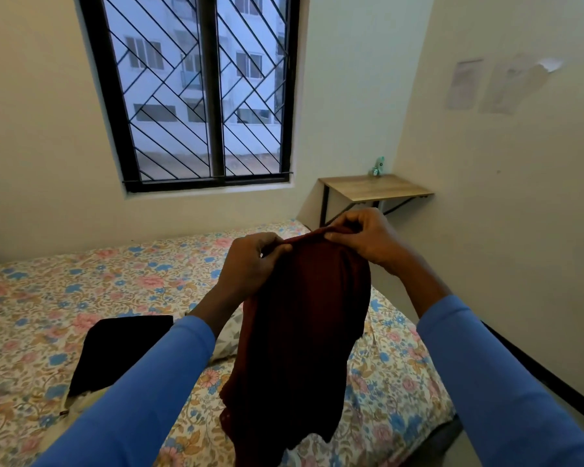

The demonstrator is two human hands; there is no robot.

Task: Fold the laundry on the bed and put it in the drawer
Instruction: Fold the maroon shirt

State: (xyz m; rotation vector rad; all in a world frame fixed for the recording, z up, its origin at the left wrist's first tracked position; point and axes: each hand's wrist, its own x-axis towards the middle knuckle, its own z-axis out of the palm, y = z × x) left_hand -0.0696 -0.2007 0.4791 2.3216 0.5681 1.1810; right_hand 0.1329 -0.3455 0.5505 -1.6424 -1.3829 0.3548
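Garment (300, 315), maroon, hangs above the bed (64, 281), its top edge pinched by the left grip (250, 261) and right grip (364, 239) (both clenched on it). A folded black cloth (122, 348) lies flat on the bed, left of it.

Home bedroom: floral-sheeted bed (81, 291), black-framed barred window (196, 92), small wooden wall-mounted table (375, 188), cream walls.

Long blue sleeves (142, 392) on both arms, snug cuffs at wrists, possibly stretch knit
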